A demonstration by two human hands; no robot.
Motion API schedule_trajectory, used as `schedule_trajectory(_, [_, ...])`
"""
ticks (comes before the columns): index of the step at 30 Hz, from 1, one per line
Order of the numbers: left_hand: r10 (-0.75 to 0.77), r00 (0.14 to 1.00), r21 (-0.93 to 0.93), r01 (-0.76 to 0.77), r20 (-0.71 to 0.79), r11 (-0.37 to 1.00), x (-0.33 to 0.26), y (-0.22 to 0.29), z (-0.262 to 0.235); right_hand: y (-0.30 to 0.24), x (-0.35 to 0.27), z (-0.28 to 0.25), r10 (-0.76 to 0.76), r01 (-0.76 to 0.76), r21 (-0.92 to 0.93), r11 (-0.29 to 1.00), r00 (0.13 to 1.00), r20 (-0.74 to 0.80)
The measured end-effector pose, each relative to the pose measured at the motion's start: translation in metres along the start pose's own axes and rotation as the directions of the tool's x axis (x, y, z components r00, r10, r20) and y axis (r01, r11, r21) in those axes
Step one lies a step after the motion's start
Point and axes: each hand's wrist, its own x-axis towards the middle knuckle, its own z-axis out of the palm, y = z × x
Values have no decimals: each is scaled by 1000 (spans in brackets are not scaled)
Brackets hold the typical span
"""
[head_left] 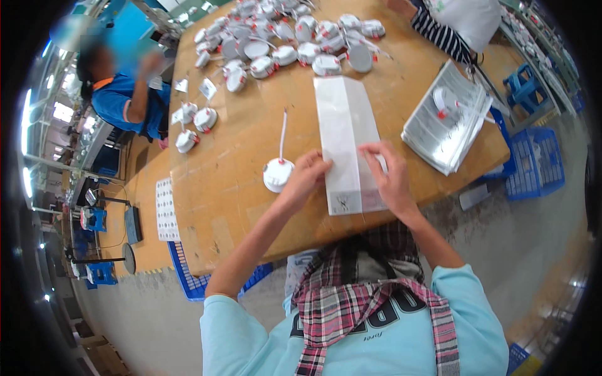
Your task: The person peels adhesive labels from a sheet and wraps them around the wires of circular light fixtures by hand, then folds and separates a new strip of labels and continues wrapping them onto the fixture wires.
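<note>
A long clear plastic bag (347, 135) lies flat on the wooden table (238, 188) in front of me. My left hand (305, 177) rests on the bag's left edge, fingers curled over it. My right hand (389, 175) presses on the bag's lower right part with fingers spread. A round white lamp fitting (278, 173) with a white cable running away from me sits just left of my left hand, touching or nearly touching it.
A heap of several white round fittings (282, 37) covers the table's far end. A stack of clear bags (446, 119) lies at the right edge. One person in blue (128, 100) sits at the left, another in stripes (439, 31) at the far right. Blue crates (530, 163) stand on the floor.
</note>
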Motion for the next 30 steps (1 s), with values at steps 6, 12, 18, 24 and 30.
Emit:
schedule_trajectory(6, [30,995,-68,-23,97,997,-1,4,-8,4,9,-5,-30,38,-62,997,992,124])
schedule_trajectory(12, [-6,1000,82,5,7,997,-6,15,-3,7,-5,3,-54,113,-187,976,953,297])
schedule_trajectory(18, [-33,999,301,26,17,953,-18,12,-7,18,-12,12,-14,90,-262,961,960,280])
schedule_trajectory(24, [-9,1000,275,3,20,961,-16,3,-11,4,-10,10,-79,202,-323,925,932,355])
schedule_trajectory(30, [-64,998,121,62,11,991,-18,10,-3,0,-7,15,-135,287,-327,900,899,417])
